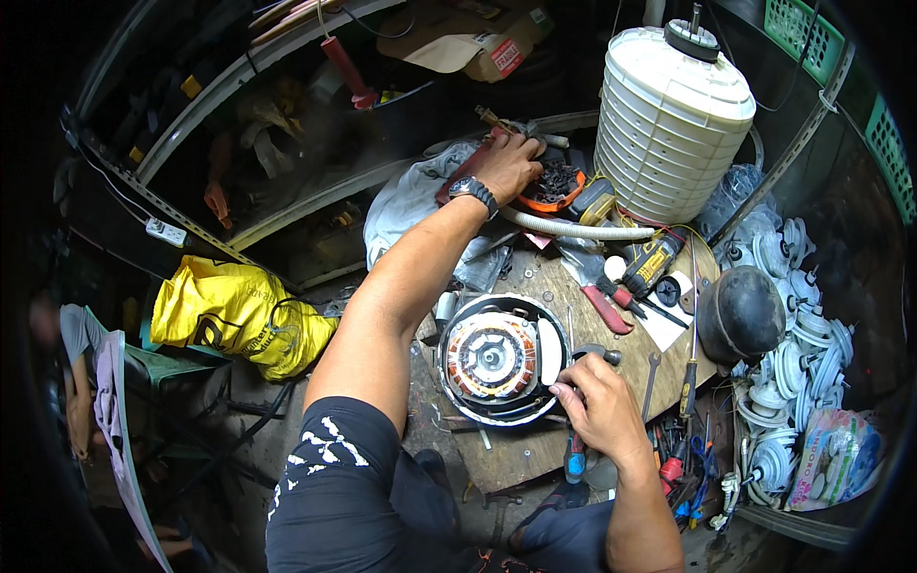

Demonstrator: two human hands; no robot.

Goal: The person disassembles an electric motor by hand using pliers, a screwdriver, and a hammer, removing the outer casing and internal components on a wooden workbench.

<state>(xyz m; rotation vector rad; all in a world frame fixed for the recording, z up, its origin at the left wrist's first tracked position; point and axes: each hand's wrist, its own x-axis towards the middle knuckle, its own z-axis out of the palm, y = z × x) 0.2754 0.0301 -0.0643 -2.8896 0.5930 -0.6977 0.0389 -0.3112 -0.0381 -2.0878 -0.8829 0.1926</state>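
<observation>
- The motor (489, 355) sits in its round housing (499, 418) on the counter (525, 460), ahead of the person — copper windings bare, shaft upward.
- As I judge it, opening is done; no cover is on yet.
- The hands are well apart. The left hand (511, 170) is in the far clutter beside an orange bowl (552, 203), its grip hidden.
- The right hand (604, 406) is at the housing's rim, by a white piece (551, 350), fingertips close together — whether pinching anything, I cannot tell.

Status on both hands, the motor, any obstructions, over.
Left hand far back beside orange bowl, grip unclear. Right hand at motor rim. Motor open, windings showing. Nothing lying across it.
</observation>
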